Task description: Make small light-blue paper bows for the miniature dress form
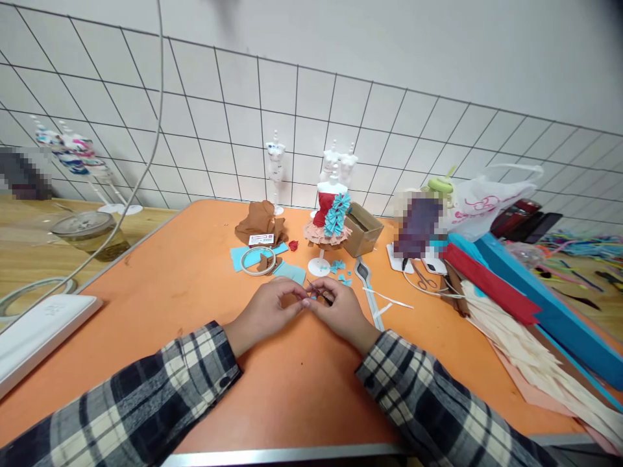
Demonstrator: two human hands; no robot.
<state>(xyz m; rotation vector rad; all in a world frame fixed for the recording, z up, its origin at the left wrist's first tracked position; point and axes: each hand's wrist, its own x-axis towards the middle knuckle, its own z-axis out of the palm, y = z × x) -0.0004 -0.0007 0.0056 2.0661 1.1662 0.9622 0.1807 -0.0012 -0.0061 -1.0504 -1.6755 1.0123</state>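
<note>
My left hand [272,305] and my right hand [338,305] meet over the orange table, fingertips pinched together. Between them shows a tiny bit of blue material [314,297], mostly covered by the fingers. Something thin and dark [328,300] pokes out at my right fingers; its kind is unclear. Just beyond stands a small dress form [331,211] on a white base, dressed in a red bodice with blue ruffles and a pinkish frilled skirt. Small folded blue pieces [337,266] lie by its base.
Left of the dress form are a tape roll [258,261], blue sheets [292,272] and brown crumpled paper [257,220]. A cardboard box [363,230], a grey zipper-like strip [368,288] and scissors [426,279] lie rightward. A power bank [48,331] sits left, paper strips [525,344] far right.
</note>
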